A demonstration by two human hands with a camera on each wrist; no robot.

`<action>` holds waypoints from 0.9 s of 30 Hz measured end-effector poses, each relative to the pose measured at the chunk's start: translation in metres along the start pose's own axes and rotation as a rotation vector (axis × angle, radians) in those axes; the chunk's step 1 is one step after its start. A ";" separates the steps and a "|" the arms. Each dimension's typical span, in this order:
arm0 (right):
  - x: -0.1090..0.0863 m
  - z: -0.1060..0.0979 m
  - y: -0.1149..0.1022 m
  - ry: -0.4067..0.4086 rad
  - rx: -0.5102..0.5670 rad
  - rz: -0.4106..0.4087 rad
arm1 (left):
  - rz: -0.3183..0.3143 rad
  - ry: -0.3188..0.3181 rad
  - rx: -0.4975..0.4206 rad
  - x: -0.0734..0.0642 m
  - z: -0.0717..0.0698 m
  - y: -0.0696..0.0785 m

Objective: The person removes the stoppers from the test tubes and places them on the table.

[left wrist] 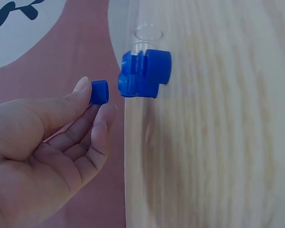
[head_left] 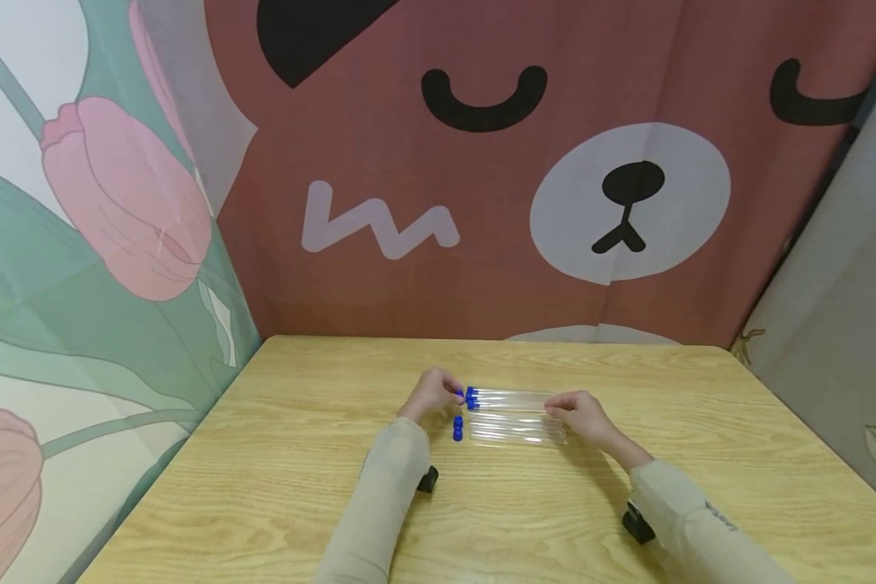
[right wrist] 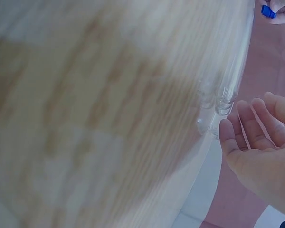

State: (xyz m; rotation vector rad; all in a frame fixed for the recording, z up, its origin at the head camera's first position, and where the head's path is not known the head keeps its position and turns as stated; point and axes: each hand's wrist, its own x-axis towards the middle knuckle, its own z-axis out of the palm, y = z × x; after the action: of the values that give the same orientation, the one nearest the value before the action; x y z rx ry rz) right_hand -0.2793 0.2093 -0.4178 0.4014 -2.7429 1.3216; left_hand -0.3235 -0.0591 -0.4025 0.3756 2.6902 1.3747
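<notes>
My left hand (head_left: pixel 432 394) pinches a small blue cap (left wrist: pixel 99 92) between thumb and fingers, close to the capped ends of the tubes. Clear plastic tubes (head_left: pixel 514 399) lie side by side on the table, the far ones with blue caps (head_left: pixel 471 398) on their left ends. Nearer me lie clear tubes (head_left: pixel 517 428) without caps, and loose blue caps (head_left: pixel 457 428) stand just left of their ends. My right hand (head_left: pixel 582 414) is at the right, rounded ends of the tubes, its fingers loosely bent and fingertips right at the tube ends (right wrist: pixel 223 105) in the right wrist view.
The wooden table (head_left: pixel 299 503) reaches back to a hanging cloth (head_left: pixel 380 300) with a bear face. A floral cloth (head_left: pixel 139 349) hangs on the left. Black wrist devices (head_left: pixel 637 523) sit under both sleeves, close over the tabletop.
</notes>
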 end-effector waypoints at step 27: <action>-0.002 -0.001 0.004 0.001 0.022 -0.008 | -0.015 -0.046 0.105 -0.004 0.008 -0.008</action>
State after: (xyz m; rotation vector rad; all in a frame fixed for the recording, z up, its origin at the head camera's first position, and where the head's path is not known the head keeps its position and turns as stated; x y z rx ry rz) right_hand -0.2782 0.2132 -0.4204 0.4128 -2.7251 1.3511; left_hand -0.3189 -0.0583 -0.4140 0.3900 2.7288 1.2094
